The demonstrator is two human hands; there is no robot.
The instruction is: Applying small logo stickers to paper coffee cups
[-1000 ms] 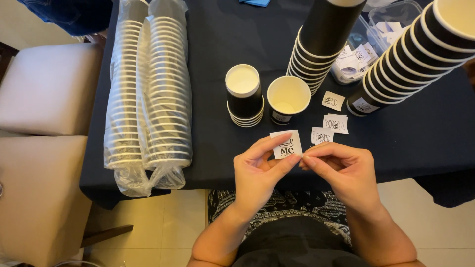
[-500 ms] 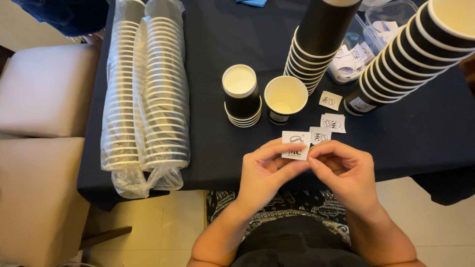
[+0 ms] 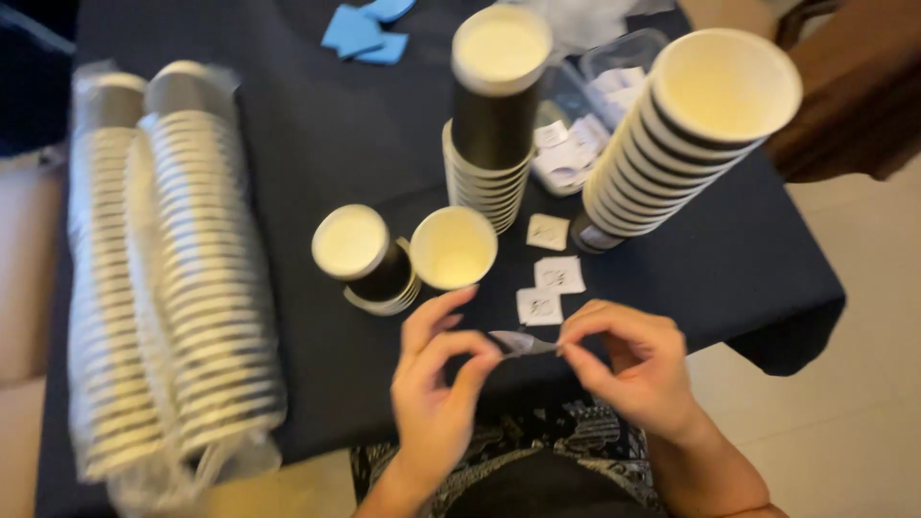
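**Both hands pinch a small paper slip above the table edge**

Biggest first: the dark-clothed table (image 3: 317,144) fills the view, and along its left side lie two long sleeves of nested paper cups in clear plastic (image 3: 173,288). Upper right, a tall leaning stack of black-and-white cups (image 3: 672,153) tips toward the camera, and beside it stands an upright stack of dark cups (image 3: 494,125). Down the middle, a short stack of cups (image 3: 369,259) sits just beside a single open cup (image 3: 453,247). Behind, a clear tub of slips (image 3: 595,125) and some blue paper pieces (image 3: 365,29), blurred. Three small white labels (image 3: 552,273) lie flat near the single cup. And here's the action: left hand (image 3: 436,403) and right hand (image 3: 638,369), fingertips closed narrow on either end of a small paper slip (image 3: 523,342), held between them just over the near table edge.
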